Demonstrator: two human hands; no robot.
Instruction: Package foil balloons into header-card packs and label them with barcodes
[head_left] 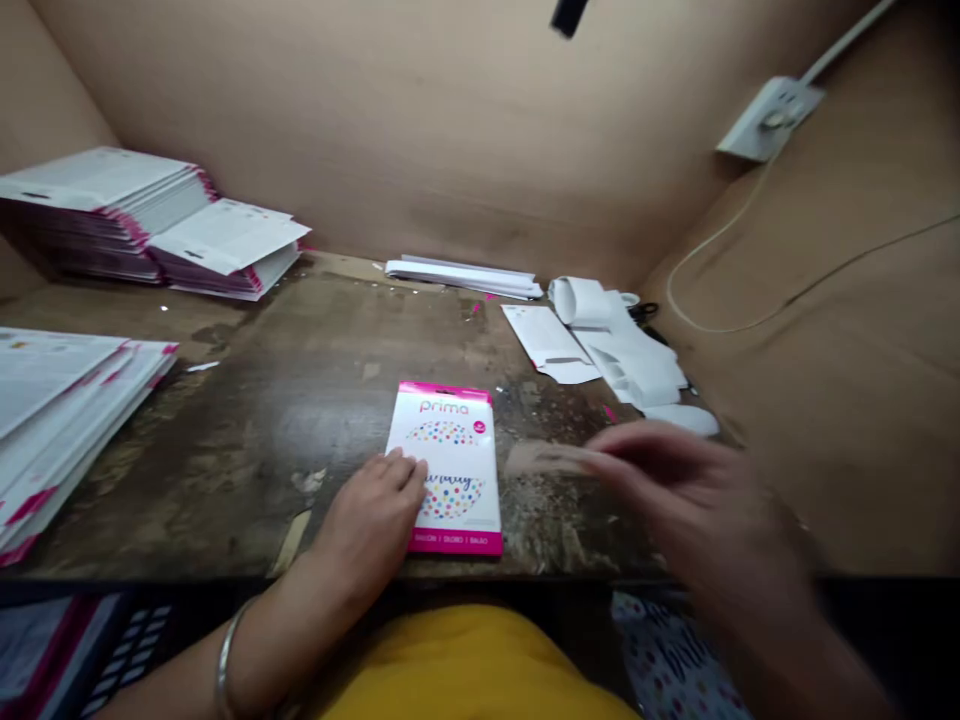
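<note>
A white and pink card packet [450, 455] printed "prima", with coloured dots, lies flat near the front edge of the worn wooden table [300, 400]. My left hand [375, 520] rests on the packet's lower left corner, fingers curled down and pressing it. My right hand [697, 505] hovers to the right of the packet, smeared by motion; a small pale strip [540, 458] seems to stick out from its fingertips, too blurred to name.
Stacks of the same white and pink cards lie at the far left [112, 205], beside them [232, 245] and at the near left [60, 410]. White paper strips and a roll [607, 340] lie at the right. A wall socket [769, 120] with cables hangs at the upper right.
</note>
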